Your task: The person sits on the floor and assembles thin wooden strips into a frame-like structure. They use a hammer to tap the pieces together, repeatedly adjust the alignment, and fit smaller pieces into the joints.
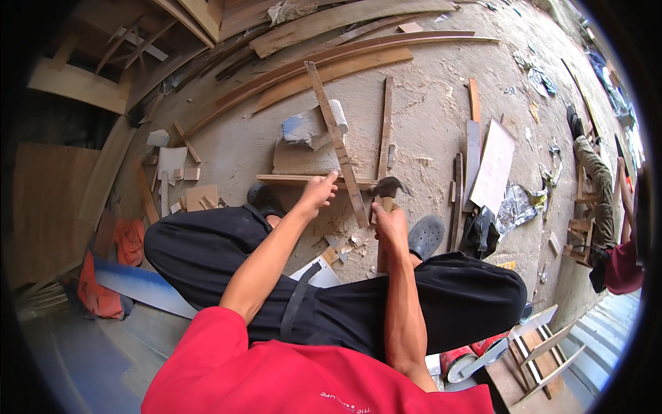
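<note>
My right hand (391, 226) is wrapped round the wooden handle of a claw hammer (390, 186), its dark head up near the right end of a flat wooden board (286, 180). A long narrow wooden strip (329, 127) lies slantwise across that board. My left hand (319, 192) is closed at the board's near edge, just left of the strip, with its fingertips together. What they pinch, if anything, is too small to make out. Behind the board sits a pale, worn block (303, 157). Another upright-lying strip (385, 127) meets the board near its right end.
My dark shoes (427, 234) flank the work. Long planks (331, 62) lie at the back, with offcuts and a white panel (493, 165) to the right. A hand saw (141, 284) is at my left. Another person's leg (596, 169) shows far right.
</note>
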`<state>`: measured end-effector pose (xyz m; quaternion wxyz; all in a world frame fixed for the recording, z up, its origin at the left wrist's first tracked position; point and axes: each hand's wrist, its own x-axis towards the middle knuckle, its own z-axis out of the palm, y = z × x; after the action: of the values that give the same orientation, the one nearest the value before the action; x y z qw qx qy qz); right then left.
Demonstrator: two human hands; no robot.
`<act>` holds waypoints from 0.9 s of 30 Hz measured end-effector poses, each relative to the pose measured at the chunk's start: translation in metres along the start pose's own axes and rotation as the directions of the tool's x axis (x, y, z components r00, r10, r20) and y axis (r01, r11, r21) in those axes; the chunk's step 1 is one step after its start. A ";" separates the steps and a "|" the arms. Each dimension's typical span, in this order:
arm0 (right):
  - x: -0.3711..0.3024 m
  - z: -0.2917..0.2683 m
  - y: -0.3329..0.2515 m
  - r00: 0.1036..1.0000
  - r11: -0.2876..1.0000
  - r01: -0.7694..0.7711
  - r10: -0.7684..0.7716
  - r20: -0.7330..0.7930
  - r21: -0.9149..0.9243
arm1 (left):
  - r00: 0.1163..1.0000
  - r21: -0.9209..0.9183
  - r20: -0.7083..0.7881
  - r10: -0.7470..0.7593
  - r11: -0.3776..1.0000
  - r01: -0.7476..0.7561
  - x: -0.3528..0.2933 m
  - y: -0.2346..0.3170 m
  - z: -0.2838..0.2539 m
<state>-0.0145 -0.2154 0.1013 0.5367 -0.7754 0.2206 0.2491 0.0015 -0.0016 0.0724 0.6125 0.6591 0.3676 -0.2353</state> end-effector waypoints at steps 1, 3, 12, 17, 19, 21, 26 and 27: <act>0.006 -0.005 0.006 0.999 0.997 -0.051 0.051 0.002 0.053 | 0.995 -0.077 0.055 -0.088 0.993 0.092 0.002 -0.004 0.005; 0.019 -0.010 0.018 0.985 0.976 -0.175 0.171 0.037 0.130 | 0.988 -0.095 0.007 -0.153 0.984 0.153 0.012 -0.011 0.024; 0.046 0.001 0.073 0.917 0.841 -0.398 0.375 0.135 0.367 | 0.984 -0.412 -0.164 -0.062 0.911 -0.011 0.058 -0.042 0.106; 0.047 0.008 0.077 0.904 0.850 -0.426 0.387 0.181 0.309 | 0.939 -0.330 -0.343 0.007 0.935 -0.127 0.054 -0.048 0.105; 0.051 0.008 0.083 0.902 0.839 -0.432 0.390 0.187 0.331 | 0.920 -0.302 -0.391 0.016 0.942 -0.144 0.045 -0.043 0.105; 0.054 0.010 0.087 0.906 0.834 -0.423 0.383 0.180 0.354 | 0.907 -0.279 -0.418 0.047 0.944 -0.177 0.034 -0.040 0.103; 0.057 0.016 0.082 0.910 0.816 -0.414 0.382 0.163 0.404 | 0.858 -0.266 -0.486 0.164 0.908 -0.324 0.007 -0.036 0.085; 0.061 0.020 0.082 0.911 0.808 -0.412 0.378 0.166 0.421 | 0.846 -0.258 -0.504 0.176 0.903 -0.342 0.002 -0.033 0.081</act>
<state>-0.0202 -0.2279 -0.0018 0.6444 -0.5583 0.4082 0.3261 -0.0108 -0.0815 0.0386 0.6355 0.6250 0.4456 0.0840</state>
